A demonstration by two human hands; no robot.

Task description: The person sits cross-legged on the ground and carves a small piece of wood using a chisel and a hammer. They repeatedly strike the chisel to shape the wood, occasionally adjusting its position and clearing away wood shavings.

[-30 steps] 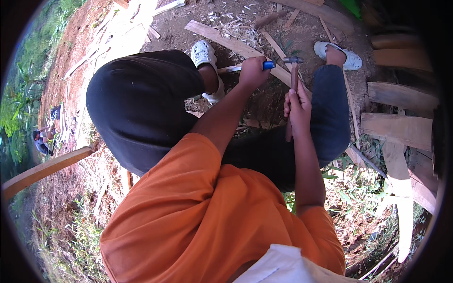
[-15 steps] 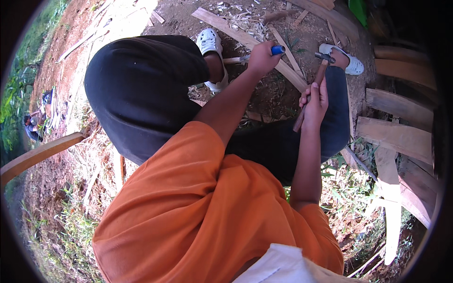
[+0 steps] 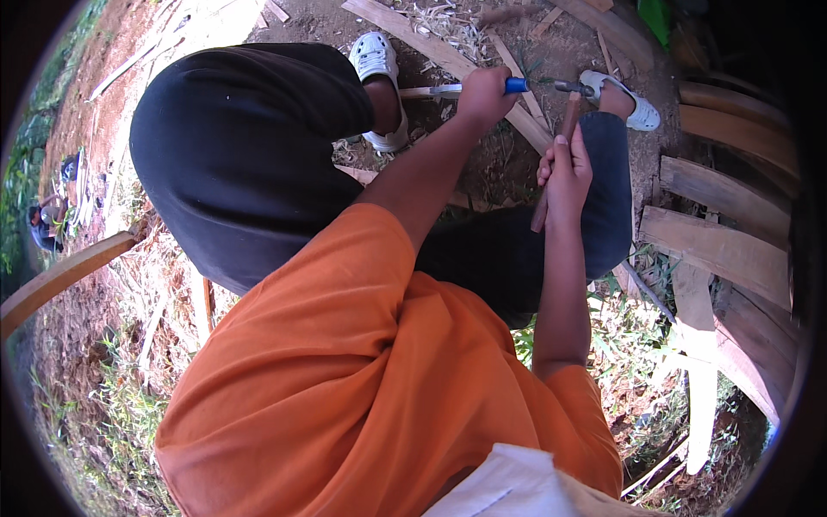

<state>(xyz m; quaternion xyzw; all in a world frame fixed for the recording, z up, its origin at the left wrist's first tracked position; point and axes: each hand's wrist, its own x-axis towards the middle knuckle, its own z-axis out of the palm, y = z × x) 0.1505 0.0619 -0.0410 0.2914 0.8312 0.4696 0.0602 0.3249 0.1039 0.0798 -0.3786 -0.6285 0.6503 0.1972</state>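
Observation:
My left hand [image 3: 488, 93] is closed around a chisel [image 3: 516, 84], whose blue handle end sticks out to the right of the fist. Its metal blade points left and meets a thin pale wood strip [image 3: 415, 92] beside my white shoe [image 3: 376, 57]. My right hand [image 3: 567, 172] grips a hammer [image 3: 572, 110] by its wooden handle. The small metal head is up, level with the chisel's handle end and a short gap to its right. The exact contact of blade and wood is too small to make out.
A long board [image 3: 422, 39] lies slantwise on the dirt, with wood shavings [image 3: 452, 30] around it. Several planks [image 3: 715, 241] are stacked at the right. A curved wooden piece [image 3: 69, 280] juts in at the left. Another person [image 3: 45, 228] is far off at the left.
The hammer has swung left and away from me, so its head is closer to the chisel's handle end. Both hands keep their grips, and the view has shifted slightly.

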